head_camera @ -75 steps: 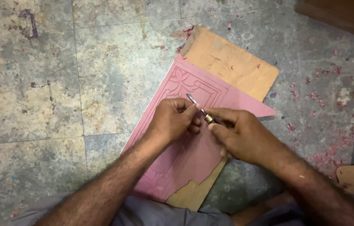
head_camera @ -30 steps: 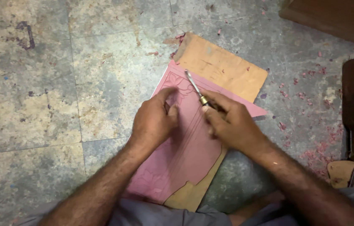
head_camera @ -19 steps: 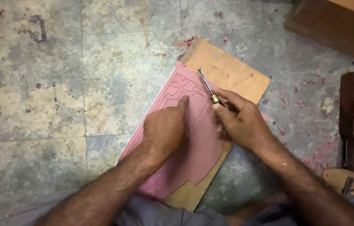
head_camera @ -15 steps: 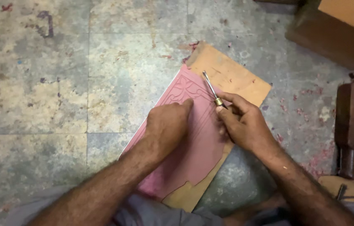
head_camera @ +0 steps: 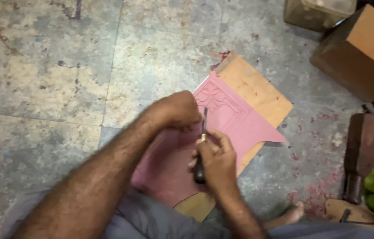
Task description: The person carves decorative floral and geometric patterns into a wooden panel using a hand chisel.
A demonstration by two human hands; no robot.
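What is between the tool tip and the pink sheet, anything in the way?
Nothing visible. The right hand holds the tool with its tip down on the pink sheet, which lies on a board. The left hand rests beside the tip, not under it.

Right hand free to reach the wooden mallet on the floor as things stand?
Probably not right away. The right hand is closed on the carving tool over the pink sheet. The wooden mallet lies off to its right, and only bare floor lies between.
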